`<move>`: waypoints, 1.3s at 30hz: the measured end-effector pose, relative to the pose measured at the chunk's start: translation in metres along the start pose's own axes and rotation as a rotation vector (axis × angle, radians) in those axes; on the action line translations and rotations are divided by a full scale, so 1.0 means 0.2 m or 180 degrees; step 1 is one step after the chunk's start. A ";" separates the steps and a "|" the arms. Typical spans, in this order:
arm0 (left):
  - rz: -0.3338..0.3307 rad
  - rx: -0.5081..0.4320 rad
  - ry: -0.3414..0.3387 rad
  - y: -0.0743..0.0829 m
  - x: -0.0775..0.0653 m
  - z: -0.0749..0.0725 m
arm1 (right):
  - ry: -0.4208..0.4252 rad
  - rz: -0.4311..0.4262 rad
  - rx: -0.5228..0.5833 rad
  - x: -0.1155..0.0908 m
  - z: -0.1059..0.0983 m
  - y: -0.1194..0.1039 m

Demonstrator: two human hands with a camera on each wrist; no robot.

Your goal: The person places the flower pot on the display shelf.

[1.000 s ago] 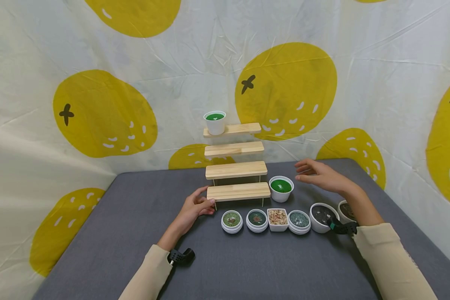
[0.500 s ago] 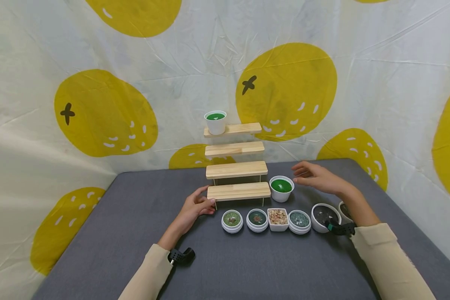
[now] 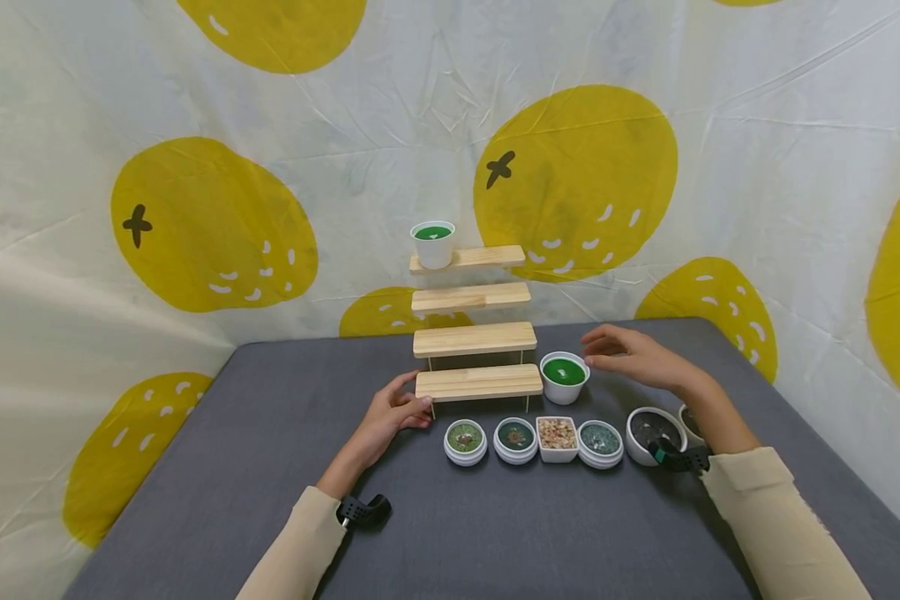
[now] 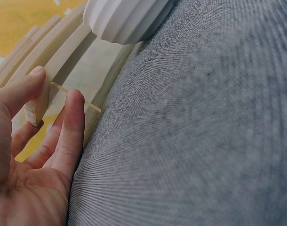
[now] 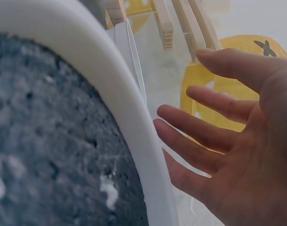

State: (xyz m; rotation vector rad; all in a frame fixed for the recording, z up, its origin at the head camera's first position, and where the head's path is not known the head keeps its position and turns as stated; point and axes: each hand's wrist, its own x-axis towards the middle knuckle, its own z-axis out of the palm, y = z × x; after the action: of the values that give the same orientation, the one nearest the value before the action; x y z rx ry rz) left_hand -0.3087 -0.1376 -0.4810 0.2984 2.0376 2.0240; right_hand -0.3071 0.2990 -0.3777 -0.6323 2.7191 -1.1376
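My left hand holds the left end of the lowest board of a tiered wooden display stand. In the left wrist view its thumb lies against the board's edge, with other fingers round the end and beneath. My right hand is held with fingers extended, tips close to the right side of a white cup with a green top. That cup stands on the table beside the stand's lowest board. A similar white cup with green sits at the left end of the top board.
Along the stand's front lie small round white dishes, a square dish of pebbly bits and a bowl with dark grey contents. Another bowl is partly hidden by my right forearm. A patterned cloth hangs behind the grey table.
My right hand has drifted slightly left, closer to the cup beside the stand. The left hand keeps its hold on the board, and the stand has not moved.
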 end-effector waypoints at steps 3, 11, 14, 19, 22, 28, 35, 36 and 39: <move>-0.0006 0.0004 0.0007 0.00 -0.01 0.00 | 0.0020 -0.0021 0.0014 0.00 0.00 0.00; -0.0018 0.0019 0.0017 -0.02 0.00 0.00 | 0.0057 -0.0078 -0.0018 -0.01 0.01 -0.03; -0.0024 0.0020 0.0015 -0.02 0.00 0.00 | 0.0063 -0.0068 -0.0016 -0.02 0.01 -0.05; -0.0029 0.0015 0.0018 -0.02 -0.01 -0.01 | 0.0058 -0.0036 0.0034 -0.02 0.02 -0.06; -0.0023 0.0019 0.0022 -0.01 -0.01 -0.01 | 0.0055 -0.0008 0.0051 -0.01 0.02 -0.05; -0.0019 0.0016 0.0036 -0.01 -0.01 -0.01 | 0.0006 0.0003 0.0011 0.01 0.05 -0.06; -0.0017 0.0024 0.0045 -0.01 0.00 -0.01 | -0.0175 -0.0026 -0.0142 0.05 0.13 -0.07; -0.0019 0.0021 0.0044 -0.01 0.00 -0.01 | -0.0173 -0.0037 -0.0143 0.05 0.14 -0.07; -0.0014 0.0011 0.0039 -0.01 0.00 0.00 | -0.0124 -0.0060 -0.0228 0.06 0.17 -0.07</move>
State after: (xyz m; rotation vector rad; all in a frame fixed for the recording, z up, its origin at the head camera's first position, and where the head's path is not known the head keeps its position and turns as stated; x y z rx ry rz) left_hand -0.3097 -0.1376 -0.4830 0.2828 2.0475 2.0248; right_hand -0.3049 0.2637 -0.3913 -0.6835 2.7373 -1.0246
